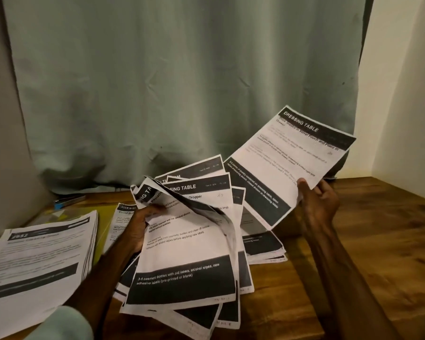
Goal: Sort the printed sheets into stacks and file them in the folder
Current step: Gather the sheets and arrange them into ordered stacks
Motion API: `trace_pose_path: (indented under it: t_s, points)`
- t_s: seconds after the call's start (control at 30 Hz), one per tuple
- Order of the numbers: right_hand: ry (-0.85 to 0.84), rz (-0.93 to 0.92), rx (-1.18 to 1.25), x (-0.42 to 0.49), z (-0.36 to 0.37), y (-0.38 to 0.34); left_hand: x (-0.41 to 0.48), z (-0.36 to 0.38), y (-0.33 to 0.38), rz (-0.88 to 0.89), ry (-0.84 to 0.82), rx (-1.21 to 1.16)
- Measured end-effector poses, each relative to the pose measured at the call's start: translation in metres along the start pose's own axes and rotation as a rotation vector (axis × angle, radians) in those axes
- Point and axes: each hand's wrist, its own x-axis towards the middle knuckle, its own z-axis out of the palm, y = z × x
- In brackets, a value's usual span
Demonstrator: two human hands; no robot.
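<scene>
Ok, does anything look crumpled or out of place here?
Yes. The bundle in the left hand is splayed unevenly, and its top sheet is creased and curled over along the upper right edge. The single sheet in the right hand looks undamaged.

White sheets (189, 244) with black bands, yellow folder (103, 231), grey-green curtain (182, 82), brown table (390, 217).

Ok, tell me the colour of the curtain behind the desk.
The curtain is a plain, pale grey-green; the head view shows it best.
</scene>
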Motion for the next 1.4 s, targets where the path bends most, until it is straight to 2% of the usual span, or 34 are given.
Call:
trace_pose_path:
  t_s: [0.17, 0.37, 0.73, 1.0, 1.13, 1.27, 1.33, 1.4]
  points:
    - [0.036, -0.028, 0.164, 0.002, 0.024, -0.026, 0.002, 0.0, -0.001, 0.011, 0.02, 0.015]
    - [0.006, -0.141, 0.198, -0.008, 0.046, -0.052, -0.003, 0.007, 0.001, -0.001, 0.038, 0.052]
    - [-0.33, -0.191, -0.078, -0.046, 0.037, -0.016, -0.006, 0.003, 0.005, -0.026, 0.085, 0.025]
    - [-0.676, 0.067, -0.39, -0.06, 0.022, 0.006, -0.012, 0.007, 0.005, 0.022, 0.014, 0.014]
    - [-0.73, 0.244, -0.387, -0.078, 0.023, 0.016, -0.017, 0.015, 0.003, 0.077, 0.007, 0.025]
    - [-0.817, 0.338, -0.394, -0.098, 0.022, 0.025, -0.017, 0.019, 0.0, 0.125, 0.043, 0.132]
    - [-0.764, 0.32, -0.363, -0.096, 0.018, 0.026, -0.017, 0.02, 0.001, 0.132, 0.079, 0.183]
    - [-0.584, 0.199, -0.387, -0.087, 0.014, 0.024, -0.016, 0.022, 0.005, 0.156, 0.104, 0.211]
